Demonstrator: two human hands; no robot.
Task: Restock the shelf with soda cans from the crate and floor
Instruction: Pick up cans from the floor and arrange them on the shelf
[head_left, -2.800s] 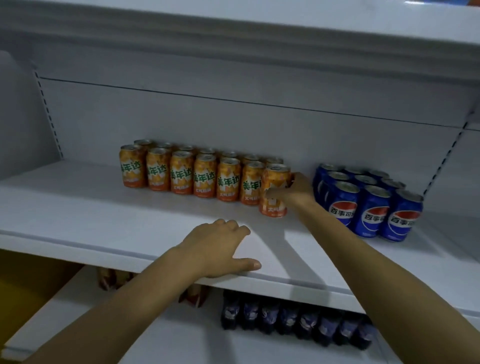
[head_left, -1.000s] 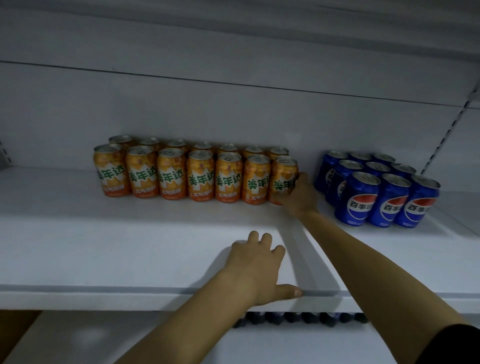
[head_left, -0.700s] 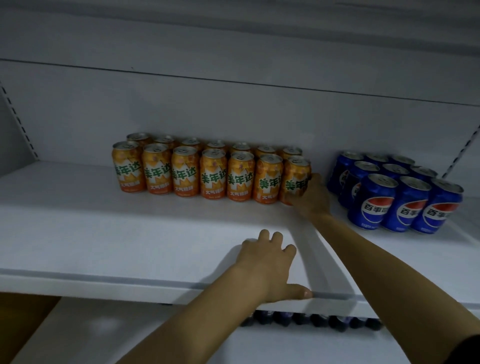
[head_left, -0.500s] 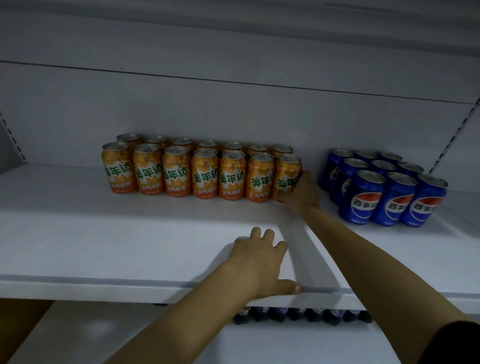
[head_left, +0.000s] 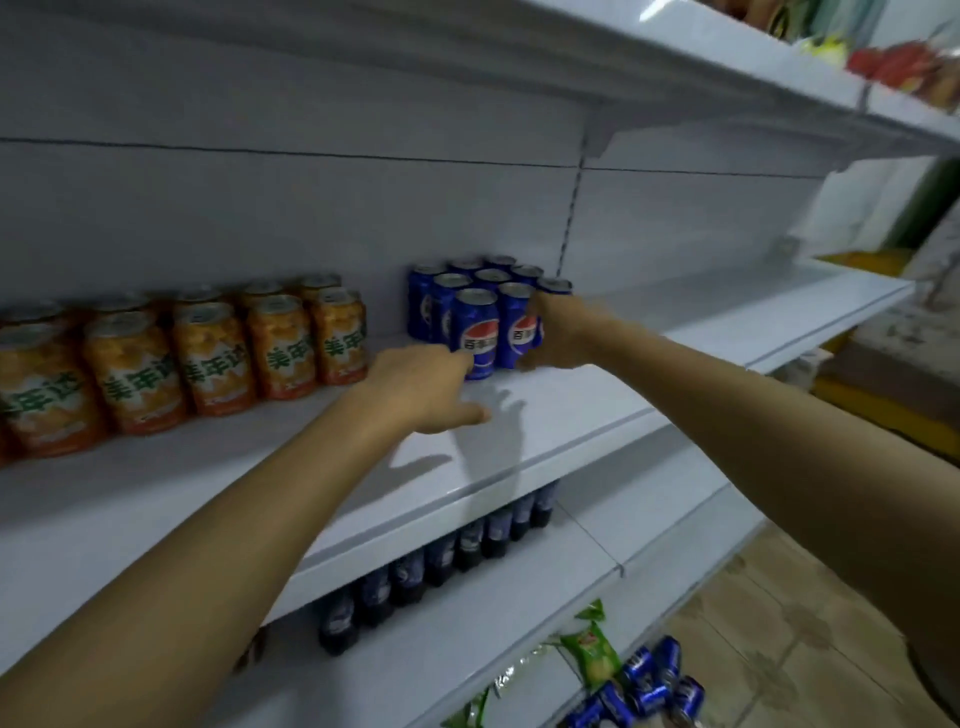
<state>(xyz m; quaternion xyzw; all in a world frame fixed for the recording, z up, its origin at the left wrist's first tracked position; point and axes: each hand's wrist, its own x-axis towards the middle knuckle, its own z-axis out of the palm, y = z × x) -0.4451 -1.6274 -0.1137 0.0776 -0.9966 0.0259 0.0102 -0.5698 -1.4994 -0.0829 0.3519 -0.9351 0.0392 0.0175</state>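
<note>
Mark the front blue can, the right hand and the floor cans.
front blue can (head_left: 480, 335), head view, its logo
right hand (head_left: 562, 332), head view, its back
floor cans (head_left: 640, 669), head view, a middle can

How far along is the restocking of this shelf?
Done: orange cans stand in two rows and a block of blue cans sits beside them. In hand: the right hand grips the block's end can, the left hand touches its front. Left: loose cans lie on the floor.

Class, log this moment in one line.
left hand open at front blue can | right hand grips end blue can | floor cans unshelved
</note>
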